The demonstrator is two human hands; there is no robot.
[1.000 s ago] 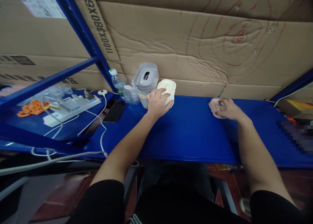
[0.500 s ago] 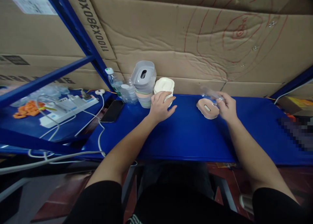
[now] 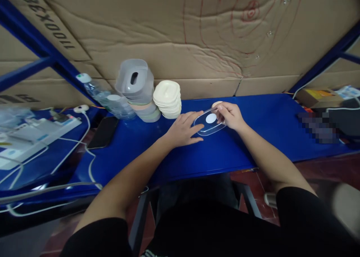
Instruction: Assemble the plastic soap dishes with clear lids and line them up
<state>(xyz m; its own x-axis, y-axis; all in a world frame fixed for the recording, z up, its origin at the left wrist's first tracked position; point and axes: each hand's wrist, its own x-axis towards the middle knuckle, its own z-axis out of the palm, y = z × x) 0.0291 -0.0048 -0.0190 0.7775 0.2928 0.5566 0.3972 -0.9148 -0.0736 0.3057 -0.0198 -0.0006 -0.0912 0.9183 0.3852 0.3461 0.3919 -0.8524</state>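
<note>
My right hand [image 3: 229,116] pinches a clear plastic lid [image 3: 215,129] by its right end, above the blue table. A white round spot [image 3: 211,118] shows in the middle of the lid. My left hand [image 3: 185,129] is at the lid's left end, fingers apart, with the fingertips close to its rim; whether they touch it I cannot tell. Behind the right hand, a small pinkish edge [image 3: 216,103] shows, the rest of that piece hidden. To the left of the lid stands a stack of cream lid-like pieces [image 3: 168,94].
A stack of grey and pastel containers [image 3: 137,88] stands left of the cream stack, beside clear plastic bottles [image 3: 112,103]. Farther left lie a black phone [image 3: 103,132], white cables and a power strip [image 3: 42,137]. Cardboard [image 3: 197,66] walls the back of the blue table [image 3: 182,163].
My view has turned to the right. My right hand has brought the clear lid leftward and in front of me. My left hand has left the cream stack and come over to the lid.
</note>
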